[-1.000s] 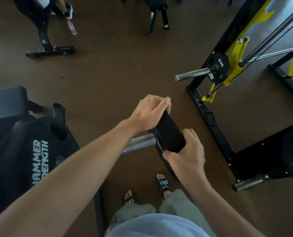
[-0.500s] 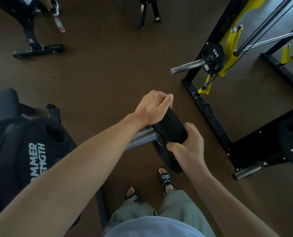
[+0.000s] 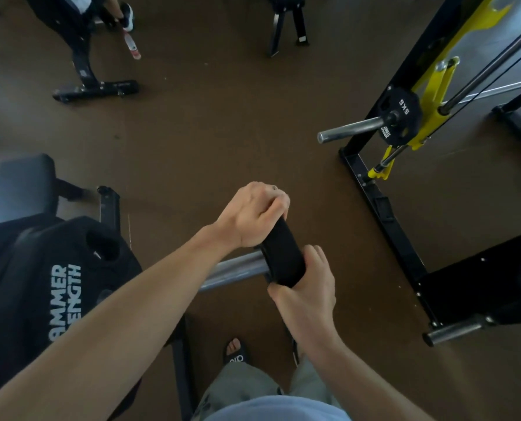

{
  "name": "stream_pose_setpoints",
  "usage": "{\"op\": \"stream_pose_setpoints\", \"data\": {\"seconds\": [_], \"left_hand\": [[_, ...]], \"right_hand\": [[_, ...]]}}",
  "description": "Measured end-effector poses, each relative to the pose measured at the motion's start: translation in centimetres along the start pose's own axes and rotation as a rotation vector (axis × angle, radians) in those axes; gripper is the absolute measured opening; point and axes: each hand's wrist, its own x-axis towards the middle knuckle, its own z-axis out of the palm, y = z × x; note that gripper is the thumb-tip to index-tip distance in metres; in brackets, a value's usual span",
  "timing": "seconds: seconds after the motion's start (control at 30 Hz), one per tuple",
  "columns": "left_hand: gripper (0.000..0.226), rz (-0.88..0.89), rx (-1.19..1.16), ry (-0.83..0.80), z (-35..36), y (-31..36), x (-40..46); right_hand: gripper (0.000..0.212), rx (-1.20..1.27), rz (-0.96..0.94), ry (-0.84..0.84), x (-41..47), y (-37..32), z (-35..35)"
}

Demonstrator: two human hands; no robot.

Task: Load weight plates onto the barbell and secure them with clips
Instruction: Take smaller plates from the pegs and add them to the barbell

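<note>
- Both hands are on the black weight plate [image 3: 283,256], seen edge-on at the end of the steel barbell sleeve [image 3: 235,270].
- The left hand [image 3: 253,215] curls over the plate's far top rim; the right hand [image 3: 307,294] grips the near rim, fingers wrapped round the edge.
- What's changed over the last second: the lower part of the plate, visible below the hands half a second ago, is now mostly hidden behind the right hand and wrist. The grips have hardly moved, and bare chrome still shows to the left of the plate.
- My read: the plate is sitting on the sleeve and being worked inward along it. Whether the bore is fully on the sleeve I cannot tell, because the hands cover the hub.
- It's well short of the big Hammer Strength plate [image 3: 61,299] at near left, so I'd say there's sliding left to do.
- No clip is in sight anywhere, so securing is not yet begun.
- Over at far right, a 5 kg plate [image 3: 400,117] sits on another bar in the yellow-and-black rack [image 3: 429,95], well apart from this work.
- Watch the toes: a sandalled foot [image 3: 236,350] stands right under the plate on the brown floor [image 3: 207,132].
</note>
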Motion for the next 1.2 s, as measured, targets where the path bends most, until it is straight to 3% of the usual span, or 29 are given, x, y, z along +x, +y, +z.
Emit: {"op": "stream_pose_setpoints", "data": {"seconds": [0.27,0.37,0.57,0.63,0.77,0.9,1.1,1.2], "left_hand": [[0.048,0.018,0.004,-0.036,-2.8,-0.9,-3.1],[0.047,-0.100,0.075,-0.086,-5.2,-2.0,-5.5],[0.051,-0.434,0.288,-0.184,-9.3,-3.0,-11.1],[0.057,-0.435,0.348,-0.166,-9.8,-2.8,-12.5],[0.045,-0.450,0.466,-0.121,-9.9,-1.5,-14.4],[0.049,-0.491,0.553,-0.023,-9.9,-0.7,-15.8],[0.044,-0.484,0.817,0.101,-11.2,-0.9,-18.1],[0.049,-0.567,0.918,0.098,-12.8,-0.6,-19.3]], "right_hand": [[0.048,0.005,-0.030,-0.047,-2.2,-1.5,3.5],[0.045,0.028,-0.087,-0.120,-3.7,-2.9,6.1],[0.027,0.106,-0.385,-0.379,-5.0,-3.4,7.8],[0.032,0.199,-0.352,-0.428,-3.4,-3.9,7.7],[0.051,0.429,-0.179,-0.593,-1.5,-4.7,12.1],[0.053,0.657,-0.025,-0.530,-2.7,-4.3,15.8],[0.047,0.643,0.090,-0.540,-3.6,-6.0,17.5],[0.059,0.620,0.084,-0.523,-5.5,-7.4,19.5]]}}
